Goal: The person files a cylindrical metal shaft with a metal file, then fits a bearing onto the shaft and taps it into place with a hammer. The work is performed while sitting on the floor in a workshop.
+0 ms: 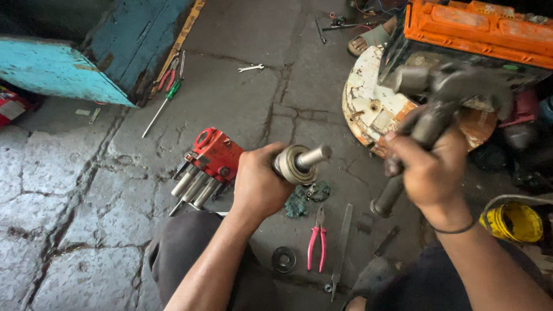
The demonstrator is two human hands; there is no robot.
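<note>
Head view: blurred hammer (446, 95), right hand (429, 170).

Below the hands, pink-handled pliers (317, 241) lay on the cracked floor (86, 207) beside a flat file (341, 247); a red tool block (214, 156) sat left, a yellow tub (514, 222) right.

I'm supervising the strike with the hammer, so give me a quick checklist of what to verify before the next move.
1. Left hand grips the shaft with bearing firmly: ok.
2. Right hand grips the hammer: ok.
3. Left fingers clear of the shaft tip: ok, they sit behind the bearing.
4. Hammer head firmly seated: cannot tell, blurred.
5. Floor below free of tools: not ok, pink pliers lie there.
</note>
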